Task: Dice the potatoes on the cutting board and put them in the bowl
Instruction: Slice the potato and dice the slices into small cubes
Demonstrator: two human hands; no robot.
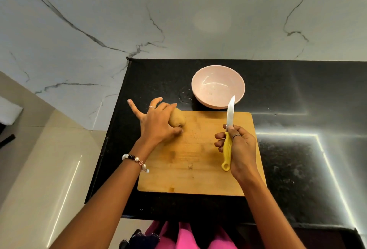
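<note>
A whole brown potato (178, 119) lies at the far left corner of the wooden cutting board (194, 161). My left hand (156, 123) rests on it, thumb and forefinger gripping its sides while the other fingers spread out to the left. My right hand (239, 149) is closed on the yellow handle of a knife (228, 135), held over the right part of the board with the blade pointing away from me toward the bowl. The pink bowl (202, 83) stands just beyond the board and holds nothing.
The board lies on a black stone counter (297, 93), whose left edge runs close to the board. A marble wall rises behind the counter. Beige floor tiles show to the left. Pink clothing is visible at the counter's near edge.
</note>
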